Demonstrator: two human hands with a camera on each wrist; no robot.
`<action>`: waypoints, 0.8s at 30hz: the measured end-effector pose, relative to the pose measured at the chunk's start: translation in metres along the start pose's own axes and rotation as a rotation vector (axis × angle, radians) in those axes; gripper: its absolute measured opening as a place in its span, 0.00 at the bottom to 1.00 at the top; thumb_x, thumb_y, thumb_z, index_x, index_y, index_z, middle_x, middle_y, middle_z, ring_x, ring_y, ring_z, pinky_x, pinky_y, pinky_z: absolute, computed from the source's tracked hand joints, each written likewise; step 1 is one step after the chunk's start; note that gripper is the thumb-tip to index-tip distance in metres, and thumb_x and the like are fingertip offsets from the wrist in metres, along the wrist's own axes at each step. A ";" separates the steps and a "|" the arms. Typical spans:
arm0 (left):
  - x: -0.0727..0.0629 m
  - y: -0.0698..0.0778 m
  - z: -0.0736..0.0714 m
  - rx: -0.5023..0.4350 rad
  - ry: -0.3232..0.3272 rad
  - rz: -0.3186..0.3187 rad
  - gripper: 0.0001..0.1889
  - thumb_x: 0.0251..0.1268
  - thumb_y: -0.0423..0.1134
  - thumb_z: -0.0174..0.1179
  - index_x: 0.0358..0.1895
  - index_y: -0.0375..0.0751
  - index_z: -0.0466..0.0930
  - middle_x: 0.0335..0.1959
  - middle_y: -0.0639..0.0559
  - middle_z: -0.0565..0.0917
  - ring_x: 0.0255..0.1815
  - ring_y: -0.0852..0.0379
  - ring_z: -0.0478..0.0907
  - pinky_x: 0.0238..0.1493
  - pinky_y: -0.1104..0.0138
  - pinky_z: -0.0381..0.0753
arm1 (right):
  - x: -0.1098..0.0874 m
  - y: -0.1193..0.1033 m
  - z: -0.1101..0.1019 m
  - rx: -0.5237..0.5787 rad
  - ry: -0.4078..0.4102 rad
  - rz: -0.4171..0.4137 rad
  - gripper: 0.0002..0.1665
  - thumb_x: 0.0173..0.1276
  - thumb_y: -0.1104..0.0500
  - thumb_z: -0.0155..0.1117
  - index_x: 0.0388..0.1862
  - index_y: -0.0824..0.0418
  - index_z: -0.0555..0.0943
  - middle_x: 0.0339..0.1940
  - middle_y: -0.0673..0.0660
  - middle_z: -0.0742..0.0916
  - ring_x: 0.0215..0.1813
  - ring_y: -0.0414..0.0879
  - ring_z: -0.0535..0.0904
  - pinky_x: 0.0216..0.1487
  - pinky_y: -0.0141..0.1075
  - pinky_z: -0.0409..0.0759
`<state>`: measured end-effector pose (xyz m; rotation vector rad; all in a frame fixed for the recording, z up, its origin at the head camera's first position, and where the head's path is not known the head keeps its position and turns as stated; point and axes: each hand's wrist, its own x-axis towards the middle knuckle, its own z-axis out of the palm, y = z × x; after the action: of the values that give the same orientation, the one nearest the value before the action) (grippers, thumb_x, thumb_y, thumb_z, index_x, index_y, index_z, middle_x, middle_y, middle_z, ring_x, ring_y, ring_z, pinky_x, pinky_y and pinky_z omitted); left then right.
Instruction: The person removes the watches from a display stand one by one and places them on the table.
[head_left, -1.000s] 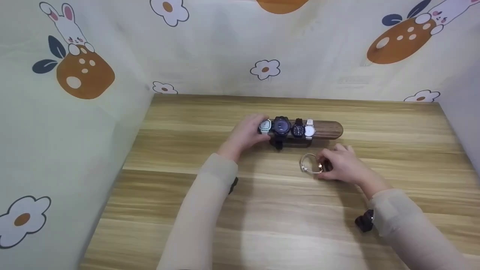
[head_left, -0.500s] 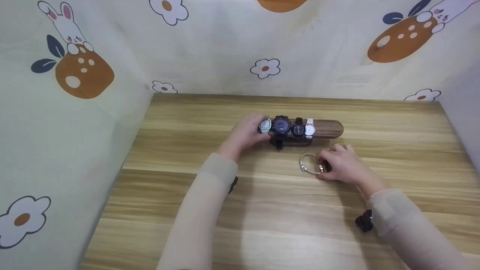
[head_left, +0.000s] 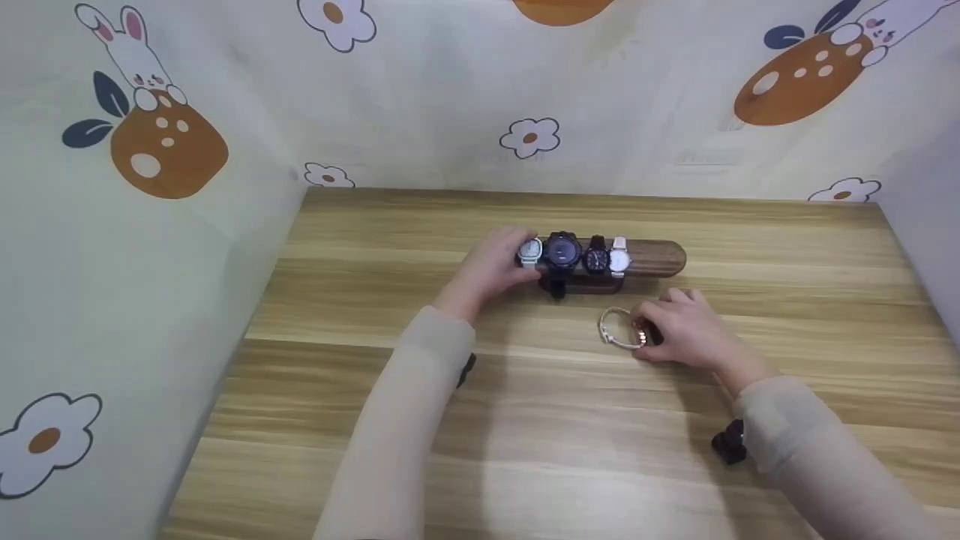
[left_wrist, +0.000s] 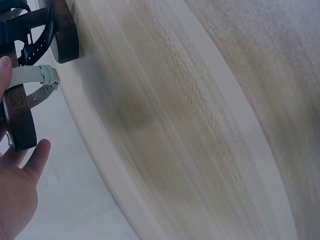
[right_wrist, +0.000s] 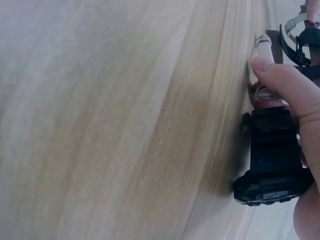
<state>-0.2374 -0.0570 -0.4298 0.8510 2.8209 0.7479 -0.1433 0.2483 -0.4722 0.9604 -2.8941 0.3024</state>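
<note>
My left hand (head_left: 491, 266) grips the left end of a dark wooden watch stand (head_left: 658, 259). Beside its fingers sits a mint-green watch (head_left: 530, 251), followed along the bar by a large black watch (head_left: 562, 253), a smaller dark watch (head_left: 597, 259) and a white watch (head_left: 619, 260). In front of the stand, my right hand (head_left: 690, 330) pinches a white-strapped watch (head_left: 615, 336) with a rose-gold part, its strap closed in a loop. Under the right palm, the right wrist view shows a black sport watch (right_wrist: 272, 155); whether the hand also holds it, I cannot tell.
The stand is on a wood-grain table (head_left: 570, 427). Behind the table rises a patterned cloth wall (head_left: 420, 105), and more cloth closes off the left and right sides. A small black device (head_left: 729, 441) is by the right sleeve.
</note>
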 end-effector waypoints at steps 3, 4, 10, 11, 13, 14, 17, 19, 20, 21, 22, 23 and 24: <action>0.000 0.000 0.000 -0.003 -0.001 0.001 0.32 0.54 0.45 0.67 0.61 0.39 0.69 0.59 0.46 0.74 0.60 0.49 0.68 0.64 0.60 0.63 | 0.000 0.000 0.000 0.004 -0.003 -0.002 0.30 0.41 0.42 0.76 0.40 0.54 0.78 0.30 0.47 0.82 0.38 0.49 0.69 0.44 0.46 0.63; 0.001 0.000 0.000 -0.004 -0.001 0.002 0.32 0.54 0.45 0.67 0.61 0.39 0.69 0.59 0.46 0.74 0.60 0.49 0.68 0.64 0.60 0.63 | -0.001 0.000 0.000 0.006 -0.004 0.001 0.30 0.41 0.42 0.76 0.40 0.54 0.78 0.30 0.47 0.82 0.38 0.49 0.69 0.43 0.46 0.63; 0.001 0.001 -0.001 -0.009 0.008 0.004 0.31 0.53 0.45 0.68 0.60 0.40 0.70 0.57 0.46 0.75 0.59 0.50 0.69 0.63 0.61 0.64 | -0.001 -0.001 -0.003 0.047 -0.014 0.028 0.29 0.41 0.42 0.77 0.40 0.54 0.79 0.31 0.47 0.82 0.38 0.48 0.68 0.43 0.45 0.61; 0.000 0.001 -0.001 -0.008 0.010 0.006 0.31 0.53 0.45 0.68 0.60 0.40 0.70 0.57 0.46 0.75 0.59 0.50 0.69 0.63 0.61 0.64 | 0.000 -0.001 -0.003 0.056 -0.019 0.033 0.29 0.41 0.42 0.77 0.40 0.54 0.79 0.31 0.47 0.82 0.38 0.48 0.68 0.43 0.45 0.61; 0.000 0.001 -0.001 -0.004 0.012 0.007 0.30 0.53 0.45 0.68 0.59 0.40 0.70 0.56 0.46 0.75 0.58 0.50 0.69 0.63 0.61 0.64 | 0.000 -0.002 -0.004 0.071 -0.029 0.046 0.29 0.41 0.42 0.77 0.40 0.54 0.79 0.32 0.48 0.83 0.39 0.48 0.68 0.44 0.46 0.61; 0.000 0.001 -0.001 -0.002 0.012 0.008 0.30 0.53 0.45 0.68 0.59 0.40 0.70 0.56 0.46 0.75 0.58 0.50 0.69 0.63 0.61 0.64 | 0.000 -0.002 -0.005 0.079 -0.035 0.055 0.29 0.41 0.42 0.77 0.40 0.55 0.79 0.32 0.48 0.83 0.40 0.49 0.69 0.45 0.46 0.62; 0.000 0.000 0.000 0.005 0.010 0.004 0.30 0.53 0.46 0.68 0.59 0.41 0.70 0.56 0.47 0.75 0.58 0.51 0.69 0.63 0.62 0.64 | 0.001 -0.002 -0.007 0.101 -0.048 0.082 0.30 0.41 0.43 0.77 0.41 0.55 0.79 0.34 0.50 0.84 0.43 0.51 0.70 0.48 0.48 0.62; 0.000 0.000 0.000 0.006 0.007 0.001 0.30 0.53 0.46 0.68 0.59 0.41 0.70 0.56 0.47 0.75 0.58 0.51 0.69 0.63 0.62 0.64 | 0.001 -0.002 -0.008 0.115 -0.052 0.097 0.29 0.41 0.44 0.77 0.41 0.55 0.79 0.35 0.51 0.84 0.45 0.52 0.71 0.48 0.48 0.62; 0.000 0.000 0.000 0.003 0.006 0.001 0.30 0.53 0.46 0.68 0.59 0.41 0.70 0.56 0.47 0.75 0.58 0.51 0.69 0.63 0.62 0.64 | 0.002 -0.001 -0.009 0.117 -0.049 0.102 0.29 0.42 0.44 0.77 0.41 0.56 0.79 0.35 0.51 0.84 0.45 0.52 0.71 0.48 0.48 0.63; 0.000 0.000 0.000 0.001 0.005 0.000 0.30 0.53 0.45 0.68 0.59 0.40 0.70 0.56 0.47 0.75 0.58 0.50 0.69 0.63 0.61 0.64 | 0.002 -0.001 -0.010 0.120 -0.046 0.105 0.29 0.42 0.45 0.77 0.41 0.56 0.79 0.35 0.51 0.84 0.45 0.53 0.71 0.48 0.48 0.63; 0.000 0.000 0.000 -0.003 0.005 0.000 0.30 0.53 0.45 0.68 0.59 0.40 0.70 0.56 0.46 0.76 0.58 0.50 0.69 0.63 0.61 0.64 | 0.002 -0.001 -0.011 0.124 -0.042 0.108 0.29 0.42 0.46 0.77 0.41 0.57 0.79 0.35 0.51 0.84 0.45 0.52 0.71 0.47 0.48 0.64; 0.000 0.000 0.000 -0.006 0.005 0.001 0.29 0.53 0.45 0.68 0.59 0.40 0.71 0.56 0.46 0.76 0.58 0.50 0.69 0.63 0.61 0.64 | 0.002 0.000 -0.012 0.131 -0.037 0.109 0.29 0.43 0.46 0.77 0.42 0.58 0.79 0.35 0.51 0.84 0.44 0.52 0.71 0.46 0.48 0.64; 0.000 0.000 0.000 -0.009 0.006 0.003 0.29 0.53 0.45 0.68 0.59 0.39 0.71 0.56 0.46 0.76 0.58 0.50 0.69 0.63 0.61 0.64 | 0.003 0.000 -0.013 0.137 -0.032 0.110 0.29 0.43 0.47 0.77 0.42 0.58 0.79 0.35 0.52 0.84 0.44 0.52 0.71 0.46 0.47 0.64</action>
<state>-0.2374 -0.0567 -0.4301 0.8525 2.8197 0.7646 -0.1456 0.2498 -0.4588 0.8320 -2.9940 0.5040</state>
